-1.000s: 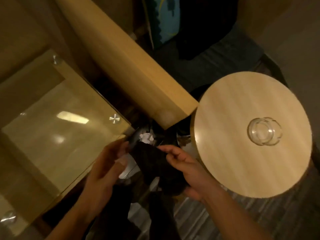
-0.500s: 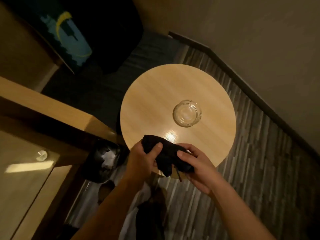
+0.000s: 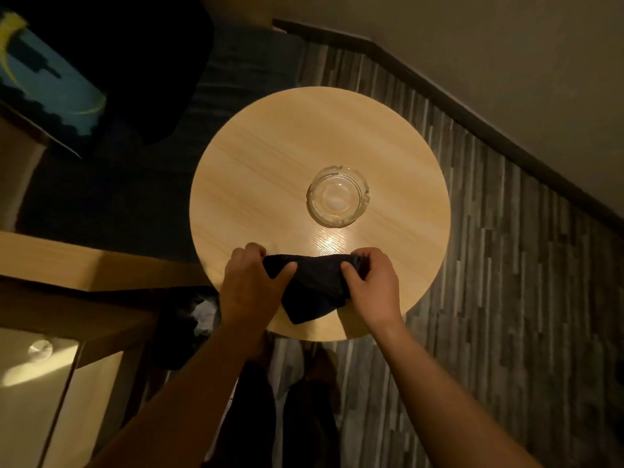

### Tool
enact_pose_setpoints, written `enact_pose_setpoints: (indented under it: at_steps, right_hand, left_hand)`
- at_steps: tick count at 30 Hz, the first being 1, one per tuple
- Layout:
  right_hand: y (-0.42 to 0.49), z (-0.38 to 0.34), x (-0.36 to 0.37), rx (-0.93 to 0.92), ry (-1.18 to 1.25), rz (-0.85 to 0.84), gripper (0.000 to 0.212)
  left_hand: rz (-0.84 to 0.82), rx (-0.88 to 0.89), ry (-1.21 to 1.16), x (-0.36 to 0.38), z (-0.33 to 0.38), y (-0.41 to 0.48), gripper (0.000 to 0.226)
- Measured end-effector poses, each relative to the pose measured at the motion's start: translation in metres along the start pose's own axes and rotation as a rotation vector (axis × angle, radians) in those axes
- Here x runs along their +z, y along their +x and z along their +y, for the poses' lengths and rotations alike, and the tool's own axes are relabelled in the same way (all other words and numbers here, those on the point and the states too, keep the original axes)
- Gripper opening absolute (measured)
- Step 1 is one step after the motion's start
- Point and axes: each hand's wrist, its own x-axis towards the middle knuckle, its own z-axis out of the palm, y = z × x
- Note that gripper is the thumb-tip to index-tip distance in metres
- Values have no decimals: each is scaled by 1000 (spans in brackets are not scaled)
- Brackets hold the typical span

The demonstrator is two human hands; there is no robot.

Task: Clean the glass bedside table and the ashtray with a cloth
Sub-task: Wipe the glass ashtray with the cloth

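A dark cloth hangs stretched between both hands above the near edge of a round wooden table. My left hand pinches the cloth's left end and my right hand grips its right end. A clear glass ashtray stands empty near the middle of the round table, just beyond the cloth. The glass bedside table shows only as a corner at the lower left, with a round metal fitting and a light reflection on it.
A light wooden bed frame runs along the left. A dark bin with white paper inside sits between it and the round table. Striped floorboards lie to the right, bounded by a dark skirting board and the wall.
The view has swung from the glass table to the round table, which now sits centred. Both hands have lifted the cloth over its near edge and pulled it out sideways.
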Motion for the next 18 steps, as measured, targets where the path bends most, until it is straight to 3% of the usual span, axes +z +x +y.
enact_pose_setpoints:
  at_steps: [3,6,8,12,15,18]
  right_hand:
    - [8,-13,-9,-6,38,145,22]
    - [35,-34,-19,123,161,147,18]
    - [60,-45,-21,189,154,84,24]
    - [89,-56,-15,211,34,10,23]
    - [91,-59,-15,207,-5,32,17]
    - [83,-58,-19,187,39,49,14]
  left_hand:
    - [197,143,-63,-13,16,20,58]
    - [-101,-107,-416,-23,60,59,56]
    - [-232,-175,-464,-16,81,84,58]
    - [-205,-114,-364,-2,99,105,18]
    - [-211,-112,-380,3,98,109,23]
    - [-249,-146,-559,0,92,107,12]
